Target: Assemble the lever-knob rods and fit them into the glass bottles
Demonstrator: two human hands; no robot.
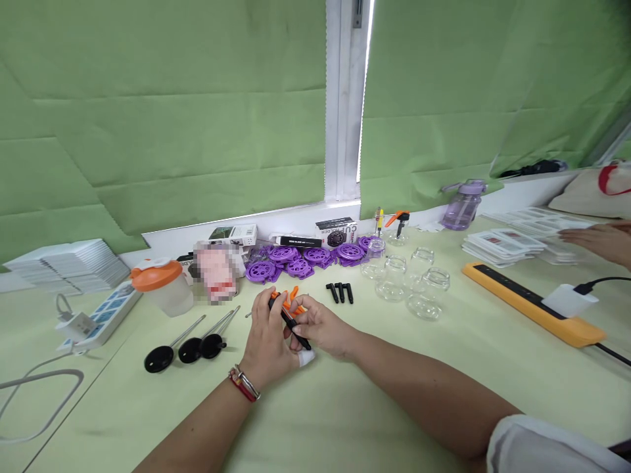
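Both of my hands meet low over the green table (374,407). My left hand (266,338), with a white wrap on its thumb, is closed around a slim black rod-shaped part (288,318). The fingertips of my right hand (323,332) pinch the same part along its length. Its upper end is partly hidden by my left fingers. Just behind my fingers lie orange plastic pieces (294,295). Left of my hands rest black round lids with metal rods (160,359). Three small black L-shaped pieces (340,292) lie to the right.
Purple plastic discs (300,266) pile up at the back. Clear glass jars (424,305) stand to the right, before an orange power strip (522,302). An orange-lidded cup (170,299) stands left. Another person's hand (599,243) rests by stacked cards (505,246).
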